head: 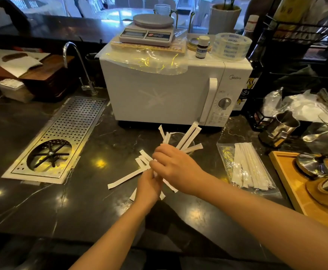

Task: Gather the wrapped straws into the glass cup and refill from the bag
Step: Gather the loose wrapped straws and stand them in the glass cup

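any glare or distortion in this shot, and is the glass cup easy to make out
Head view: ceiling lights throw bright glare spots on the dark counter, wide-angle bending curves the microwave edges, and the background up top is soft. The glass cup is nearly invisible, only a faint rim behind the hands, left and right, which grip wrapped straws.

White wrapped straws (124, 179) lay fanned across the dark table (81, 201); several stood tilted in the glass cup (180, 141); the bag (247, 168) lay flat nearby.
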`<state>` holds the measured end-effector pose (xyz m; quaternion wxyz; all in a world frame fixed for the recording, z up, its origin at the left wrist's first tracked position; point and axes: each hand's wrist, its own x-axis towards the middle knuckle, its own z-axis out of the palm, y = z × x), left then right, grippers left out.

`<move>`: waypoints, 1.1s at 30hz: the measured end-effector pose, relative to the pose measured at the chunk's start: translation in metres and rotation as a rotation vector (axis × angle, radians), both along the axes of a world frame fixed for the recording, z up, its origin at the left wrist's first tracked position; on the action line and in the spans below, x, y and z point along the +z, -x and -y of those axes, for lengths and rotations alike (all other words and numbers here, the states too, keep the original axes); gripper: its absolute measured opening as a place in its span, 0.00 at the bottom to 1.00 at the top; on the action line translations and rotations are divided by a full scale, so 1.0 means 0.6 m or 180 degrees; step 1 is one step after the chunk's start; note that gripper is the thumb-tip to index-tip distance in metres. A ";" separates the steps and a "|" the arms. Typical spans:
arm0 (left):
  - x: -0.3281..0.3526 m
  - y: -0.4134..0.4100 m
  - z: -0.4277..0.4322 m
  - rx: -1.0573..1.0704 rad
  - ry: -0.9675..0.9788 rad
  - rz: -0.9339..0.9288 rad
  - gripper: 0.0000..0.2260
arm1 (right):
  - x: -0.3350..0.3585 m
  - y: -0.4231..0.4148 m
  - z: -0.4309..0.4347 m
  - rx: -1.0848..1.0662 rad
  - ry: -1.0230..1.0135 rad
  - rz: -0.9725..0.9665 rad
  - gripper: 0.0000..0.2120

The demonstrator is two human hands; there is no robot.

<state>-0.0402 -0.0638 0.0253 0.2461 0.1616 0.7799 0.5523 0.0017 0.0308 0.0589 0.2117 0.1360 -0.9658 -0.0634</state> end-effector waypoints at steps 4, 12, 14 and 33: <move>-0.005 0.034 0.029 0.0279 0.0154 -0.0012 0.16 | 0.003 0.025 0.029 -0.0083 0.0817 -0.0222 0.09; -0.001 0.072 0.077 0.0678 0.0115 0.0452 0.14 | -0.048 0.058 0.075 -0.2089 0.3285 0.1307 0.21; 0.000 0.076 0.085 0.0744 0.0102 0.0496 0.14 | -0.069 0.075 0.073 -0.2557 0.3001 0.1421 0.25; -0.019 0.087 0.137 0.0506 0.0174 0.0608 0.16 | -0.119 0.151 0.087 -0.3981 0.2694 0.1679 0.44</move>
